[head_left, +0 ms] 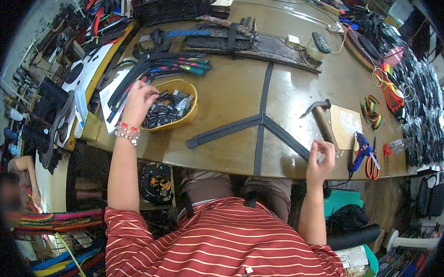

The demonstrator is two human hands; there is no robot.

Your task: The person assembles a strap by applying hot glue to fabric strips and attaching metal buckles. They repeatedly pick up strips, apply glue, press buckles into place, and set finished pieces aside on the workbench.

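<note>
My left hand (pixel 139 103), with beaded bracelets at its wrist, is at the left rim of a yellow plastic basket (pixel 195 103). Its fingers are pinched together; anything between them is too small to make out. Small black pieces (pixel 164 109) fill the basket, with a few greyish ones among them. My right hand (pixel 322 161) is raised by the table's front edge, fingers curled in, and what they may hold is hidden. Beside it ends one arm of a black webbing strap (pixel 228 130), which spreads in a wide V over a dark vertical band on the table.
Right of centre lie a hammer (pixel 324 123), a brown paper sheet (pixel 345 126), a blue glue gun (pixel 363 150) and orange-handled scissors (pixel 372 169). Black cords with coloured ends (pixel 158 67) lie behind the basket. A long dark board (pixel 266 54) and a jar (pixel 318 47) stand farther back.
</note>
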